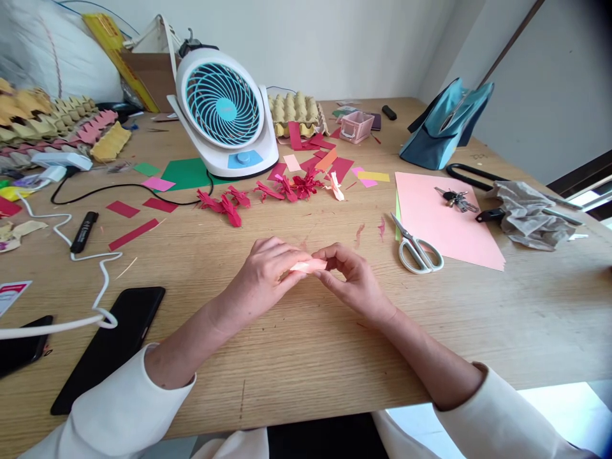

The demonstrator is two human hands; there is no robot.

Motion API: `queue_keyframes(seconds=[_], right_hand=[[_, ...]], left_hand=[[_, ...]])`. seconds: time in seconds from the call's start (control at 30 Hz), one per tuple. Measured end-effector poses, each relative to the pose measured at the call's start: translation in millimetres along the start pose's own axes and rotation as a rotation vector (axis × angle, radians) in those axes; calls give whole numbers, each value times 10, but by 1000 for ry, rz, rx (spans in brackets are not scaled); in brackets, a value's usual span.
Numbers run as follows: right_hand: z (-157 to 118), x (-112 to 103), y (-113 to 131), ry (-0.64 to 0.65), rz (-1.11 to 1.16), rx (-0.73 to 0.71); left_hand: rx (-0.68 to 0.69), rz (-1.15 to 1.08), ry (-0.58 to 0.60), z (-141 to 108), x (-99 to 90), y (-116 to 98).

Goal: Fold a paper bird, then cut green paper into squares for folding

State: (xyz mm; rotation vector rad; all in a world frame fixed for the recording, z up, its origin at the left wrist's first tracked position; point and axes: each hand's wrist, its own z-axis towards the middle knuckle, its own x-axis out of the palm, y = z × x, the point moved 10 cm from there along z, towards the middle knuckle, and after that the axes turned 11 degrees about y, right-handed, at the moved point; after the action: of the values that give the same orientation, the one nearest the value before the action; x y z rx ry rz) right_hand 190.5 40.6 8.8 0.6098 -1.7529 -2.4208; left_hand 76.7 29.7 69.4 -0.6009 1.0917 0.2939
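Note:
A small folded strip of pale pink paper is held between my two hands, just above the table near its middle. My left hand pinches the strip's left end between thumb and fingers. At the other end, the thumb and fingertips of my right hand close on it. Scissors with white handles lie to the right, beside a large sheet of pink paper. Beyond my hands, several crumpled red paper pieces and one pale pink paper piece rest in a row.
A white fan stands at the back on the wooden table. Keys lie on the pink sheet, near a blue bag. Left are a black marker, a white cable and a black phone.

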Motion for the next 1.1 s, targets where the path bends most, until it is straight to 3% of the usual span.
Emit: queue_keyframes(seconds=[0.43,0.73,0.97,1.1], right_hand=[[-35,-5,-190,-101,218,61],[30,193,-270,16,479,87],[28,153,-325,-26,582,149],[21,85,-359,-70,551,164]], left_hand=[[-46,-75,-11,9,32,73],[-3,-79,33,14,133,49],[1,-156,-2,7,12,35],[-66,-170,27,8,-21,189]])
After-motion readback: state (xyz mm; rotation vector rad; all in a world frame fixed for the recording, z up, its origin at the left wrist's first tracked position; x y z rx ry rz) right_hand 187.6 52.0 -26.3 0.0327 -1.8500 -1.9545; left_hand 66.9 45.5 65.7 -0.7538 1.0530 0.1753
